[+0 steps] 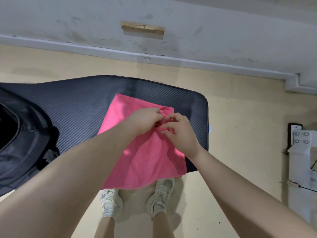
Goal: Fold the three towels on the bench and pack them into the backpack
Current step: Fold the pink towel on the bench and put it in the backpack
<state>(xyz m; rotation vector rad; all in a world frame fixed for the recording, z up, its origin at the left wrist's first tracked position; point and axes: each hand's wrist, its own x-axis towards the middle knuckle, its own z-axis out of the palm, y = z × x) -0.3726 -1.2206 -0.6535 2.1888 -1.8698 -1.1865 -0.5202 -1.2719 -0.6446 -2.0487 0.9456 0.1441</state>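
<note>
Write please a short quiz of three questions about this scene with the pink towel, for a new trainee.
1. True or false: the pink towel lies fully flat on the bench, with no part hanging over.
2. Multiple choice: where is the backpack? A) on the bench's left part B) on the floor by the shoes C) on the person's back
3. Fill in: the left hand and the right hand both pinch the ____.

Key:
1. False; its near edge hangs over the bench's front edge.
2. A
3. towel
</note>
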